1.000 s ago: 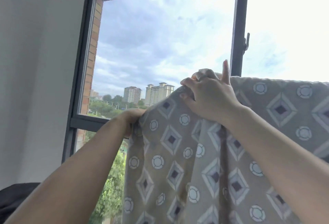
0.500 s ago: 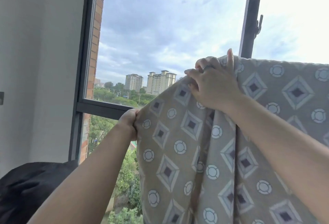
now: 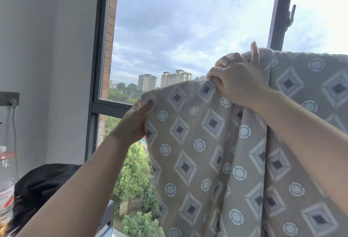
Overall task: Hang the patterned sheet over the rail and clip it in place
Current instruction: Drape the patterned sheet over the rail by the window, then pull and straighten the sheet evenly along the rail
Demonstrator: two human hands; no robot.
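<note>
The patterned sheet (image 3: 199, 154), beige-grey with diamonds and circles, hangs in front of the window and fills the lower right. Its top edge runs level at the right, draped over a rail that the cloth hides. My right hand (image 3: 239, 82), a ring on one finger, is shut on a bunched fold at the sheet's top edge. My left hand (image 3: 134, 124) pinches the sheet's left corner, lower and further left, so the edge between my hands slopes down. No clip shows.
A dark window frame (image 3: 95, 86) borders the white wall at the left; a mullion with a handle (image 3: 291, 15) rises behind the sheet. A black bundle (image 3: 43, 186) lies lower left. A clear plastic bottle (image 3: 5, 184) and a wall socket with a cable (image 3: 10, 99) sit at the far left.
The view has shifted left and down, bringing the socket and bottle into view. My left hand has spread the sheet's corner further left, away from my right hand.
</note>
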